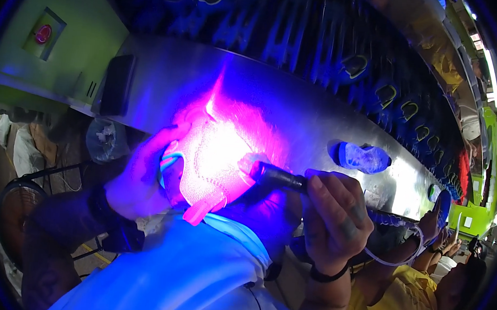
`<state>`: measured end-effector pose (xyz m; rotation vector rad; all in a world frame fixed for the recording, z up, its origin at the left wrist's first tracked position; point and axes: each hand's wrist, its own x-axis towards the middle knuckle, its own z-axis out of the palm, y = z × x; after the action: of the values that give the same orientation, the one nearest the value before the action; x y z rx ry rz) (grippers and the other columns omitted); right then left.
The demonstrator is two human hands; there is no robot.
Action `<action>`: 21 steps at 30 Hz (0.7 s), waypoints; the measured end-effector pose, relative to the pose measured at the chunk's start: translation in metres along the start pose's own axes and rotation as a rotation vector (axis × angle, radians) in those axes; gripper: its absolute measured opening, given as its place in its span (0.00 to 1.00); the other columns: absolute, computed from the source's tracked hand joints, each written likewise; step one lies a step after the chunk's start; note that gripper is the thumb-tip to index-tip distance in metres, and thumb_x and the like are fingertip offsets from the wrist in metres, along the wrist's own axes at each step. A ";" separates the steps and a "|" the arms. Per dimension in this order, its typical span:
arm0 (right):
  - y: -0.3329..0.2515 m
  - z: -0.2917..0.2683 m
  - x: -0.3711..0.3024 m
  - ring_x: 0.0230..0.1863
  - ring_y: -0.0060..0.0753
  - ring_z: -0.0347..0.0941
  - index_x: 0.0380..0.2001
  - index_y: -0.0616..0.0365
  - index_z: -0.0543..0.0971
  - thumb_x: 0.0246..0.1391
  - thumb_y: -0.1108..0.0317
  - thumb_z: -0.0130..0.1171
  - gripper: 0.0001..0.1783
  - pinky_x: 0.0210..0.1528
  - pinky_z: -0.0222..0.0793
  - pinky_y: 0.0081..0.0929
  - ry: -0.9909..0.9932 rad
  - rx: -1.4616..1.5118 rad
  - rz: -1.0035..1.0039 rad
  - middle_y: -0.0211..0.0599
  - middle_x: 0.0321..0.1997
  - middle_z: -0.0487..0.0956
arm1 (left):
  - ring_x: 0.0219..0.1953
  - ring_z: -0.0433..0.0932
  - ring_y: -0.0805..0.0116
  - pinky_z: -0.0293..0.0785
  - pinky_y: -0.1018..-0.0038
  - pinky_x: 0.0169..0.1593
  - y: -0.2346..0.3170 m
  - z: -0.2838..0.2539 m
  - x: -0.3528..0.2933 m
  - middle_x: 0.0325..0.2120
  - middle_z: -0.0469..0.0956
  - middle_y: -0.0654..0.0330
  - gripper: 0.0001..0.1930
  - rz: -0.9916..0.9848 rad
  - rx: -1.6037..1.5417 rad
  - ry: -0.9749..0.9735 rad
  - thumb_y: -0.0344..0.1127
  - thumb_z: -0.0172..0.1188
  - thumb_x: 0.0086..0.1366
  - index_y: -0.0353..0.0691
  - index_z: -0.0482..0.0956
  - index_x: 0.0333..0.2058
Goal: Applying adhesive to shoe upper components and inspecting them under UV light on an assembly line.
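A shoe upper (199,157) glows pink and white under strong violet light, with a blue-edged collar and a pink tab at its lower end. My left hand (146,174) grips it by its left side, the fingers partly lost in the glare. In my right hand (339,216) is a dark-handled brush (281,177), held between thumb and fingers. Its pale tip touches or nearly touches the right side of the upper; the glare hides the exact contact.
Beyond the metal bench (297,112) runs a dark roller conveyor (269,24) carrying several shoe pieces. A blue-lit sole (364,158) lies on the bench at right. A green machine housing (89,46) stands far left, a fan (19,214) below. A person in yellow (402,301) works at right.
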<state>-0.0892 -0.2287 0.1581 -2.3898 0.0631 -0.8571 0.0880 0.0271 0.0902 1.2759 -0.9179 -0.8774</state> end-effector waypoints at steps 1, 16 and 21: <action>0.002 -0.001 0.002 0.40 0.45 0.81 0.48 0.58 0.85 0.46 0.82 0.67 0.22 0.41 0.78 0.34 0.002 -0.008 -0.027 0.43 0.42 0.85 | 0.62 0.72 0.52 0.74 0.54 0.61 0.007 0.011 0.007 0.67 0.63 0.49 0.45 0.079 -0.049 0.027 0.19 0.67 0.61 0.50 0.53 0.72; 0.023 -0.022 -0.018 0.42 0.51 0.81 0.43 0.62 0.86 0.47 0.77 0.63 0.17 0.42 0.77 0.36 -0.068 0.180 0.011 0.46 0.43 0.85 | 0.42 0.80 0.52 0.80 0.66 0.37 0.006 0.057 -0.006 0.47 0.79 0.55 0.37 -0.897 -1.921 0.108 0.67 0.55 0.66 0.46 0.69 0.63; 0.035 -0.004 -0.036 0.49 0.46 0.81 0.47 0.55 0.86 0.53 0.71 0.61 0.17 0.48 0.79 0.36 0.002 0.178 0.002 0.37 0.49 0.85 | 0.45 0.78 0.51 0.77 0.68 0.38 -0.019 0.056 -0.030 0.51 0.74 0.46 0.39 -0.972 -1.955 0.141 0.67 0.57 0.64 0.42 0.68 0.63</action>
<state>-0.1148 -0.2512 0.1203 -2.2220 -0.0103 -0.8288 0.0237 0.0316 0.0727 -0.1375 0.8689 -1.6378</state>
